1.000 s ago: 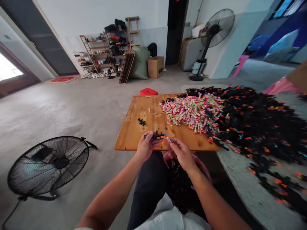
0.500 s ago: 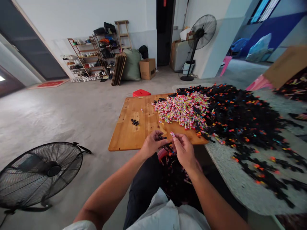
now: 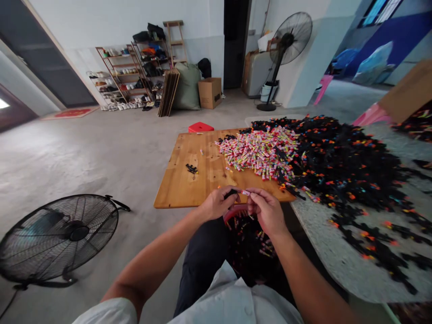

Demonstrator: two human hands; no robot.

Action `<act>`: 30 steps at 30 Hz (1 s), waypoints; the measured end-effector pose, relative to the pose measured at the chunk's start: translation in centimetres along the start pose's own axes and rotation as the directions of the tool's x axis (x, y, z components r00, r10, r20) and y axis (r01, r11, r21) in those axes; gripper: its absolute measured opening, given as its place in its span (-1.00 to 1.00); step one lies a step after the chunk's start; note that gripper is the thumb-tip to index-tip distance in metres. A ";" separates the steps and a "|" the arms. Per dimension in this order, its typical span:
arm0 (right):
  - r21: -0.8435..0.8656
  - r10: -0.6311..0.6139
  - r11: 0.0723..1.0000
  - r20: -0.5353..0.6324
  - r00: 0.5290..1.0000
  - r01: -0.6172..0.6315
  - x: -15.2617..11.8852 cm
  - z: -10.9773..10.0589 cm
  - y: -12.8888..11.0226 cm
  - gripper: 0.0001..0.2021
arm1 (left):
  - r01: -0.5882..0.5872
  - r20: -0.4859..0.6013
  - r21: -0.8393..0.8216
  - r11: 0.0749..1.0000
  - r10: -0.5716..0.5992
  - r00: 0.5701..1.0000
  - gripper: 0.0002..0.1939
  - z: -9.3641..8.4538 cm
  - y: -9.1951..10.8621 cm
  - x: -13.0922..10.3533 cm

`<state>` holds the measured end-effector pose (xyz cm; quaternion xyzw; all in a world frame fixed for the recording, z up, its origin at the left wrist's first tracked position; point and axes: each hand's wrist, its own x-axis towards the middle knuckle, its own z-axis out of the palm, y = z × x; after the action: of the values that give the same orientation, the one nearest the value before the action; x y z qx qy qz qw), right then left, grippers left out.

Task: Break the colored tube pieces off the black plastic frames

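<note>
My left hand (image 3: pixel 216 203) is closed round a small black toy gun (image 3: pixel 231 193), mostly hidden by the fingers, with an orange tip showing above them. My right hand (image 3: pixel 266 209) pinches a small pink-and-white tube (image 3: pixel 245 193), whose left end meets the toy gun's right end. Whether the tube sits inside the gun cannot be made out. Below both hands, a red-rimmed tub (image 3: pixel 227 217) holds many black toy guns and tubes. On the wooden table (image 3: pixel 175 189) ahead lie a heap of pink-and-white tubes (image 3: pixel 259 153) and a few black pieces (image 3: pixel 191 168).
A large pile of black toy guns (image 3: pixel 351 166) with orange tips covers the grey speckled table (image 3: pixel 320 234) at right. A floor fan (image 3: pixel 72 234) stands at left, a red stool (image 3: pixel 200 127) behind the wooden table. Shoe racks (image 3: pixel 124 76) and a pedestal fan (image 3: pixel 286 42) are farther back.
The tube, held upright and apart from the toy gun before, now lies nearly level against its end. The gun has turned level, and the view has shifted slightly.
</note>
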<state>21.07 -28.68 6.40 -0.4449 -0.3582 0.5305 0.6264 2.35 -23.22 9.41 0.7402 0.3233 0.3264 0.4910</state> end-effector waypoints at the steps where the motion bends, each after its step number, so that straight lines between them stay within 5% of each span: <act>1: -0.004 -0.004 1.000 0.014 1.000 0.004 0.0 0.0 0.1 -0.74 | -0.037 0.010 0.034 0.999 0.037 0.999 -0.73 0.0 0.2 0.0; 19: 0.134 0.079 0.986 0.123 0.989 -0.095 -0.2 -0.5 -0.3 -0.79 | -0.144 0.131 0.116 0.983 0.129 0.983 -0.68 0.2 1.1 -0.2; 30: 0.022 0.087 0.996 -0.100 0.991 -0.085 -0.6 0.3 -0.4 -0.64 | -0.184 0.182 0.258 0.949 0.140 0.973 -0.67 0.3 0.2 -0.2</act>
<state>20.86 -29.29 6.91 -0.4806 -0.3017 0.5370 0.6242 2.49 -23.56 9.53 0.8487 0.2623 0.2571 0.3805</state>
